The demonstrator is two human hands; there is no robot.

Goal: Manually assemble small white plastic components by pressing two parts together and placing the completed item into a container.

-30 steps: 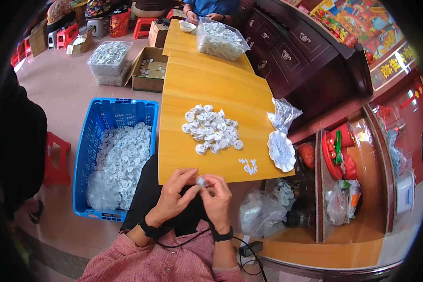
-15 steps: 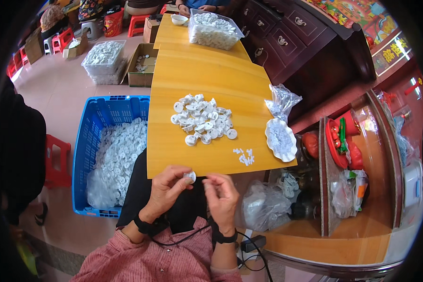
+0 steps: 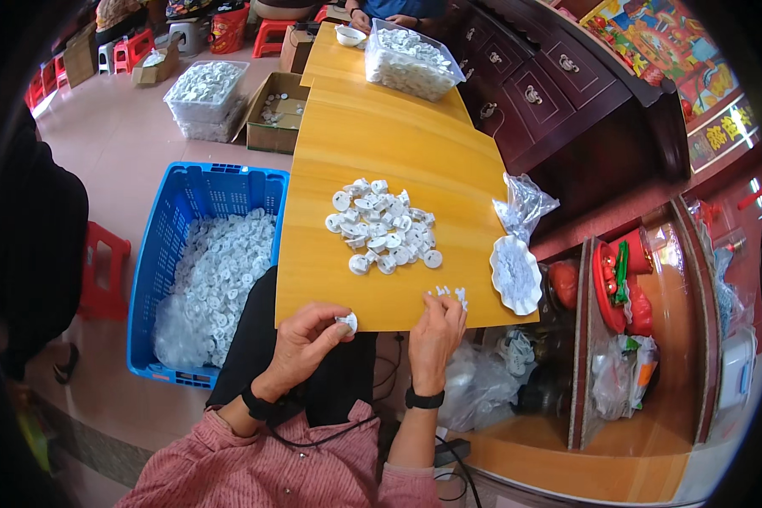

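Between the thumb and fingers of my left hand (image 3: 310, 337) is a round white plastic part (image 3: 347, 323), held just off the table's near edge. My right hand (image 3: 438, 330) reaches over the table's near right corner, fingers bent together at a little group of small white plastic pieces (image 3: 460, 295). The fingers partly cover these pieces, and whether one is pinched cannot be made out. Farther in on the yellow wooden table (image 3: 322, 279) lies a heap of similar round white parts (image 3: 387, 227).
A scalloped white dish (image 3: 516, 275) of small pieces and a clear plastic bag (image 3: 523, 206) sit at the table's right edge. Left of the table stands a blue crate (image 3: 146, 279) full of white parts. A clear tub (image 3: 409, 63) is at the far end, near another person's hands.
My right hand has moved from beside the left hand to the small white pieces on the right. My left hand keeps the round part. The view has shifted slightly.
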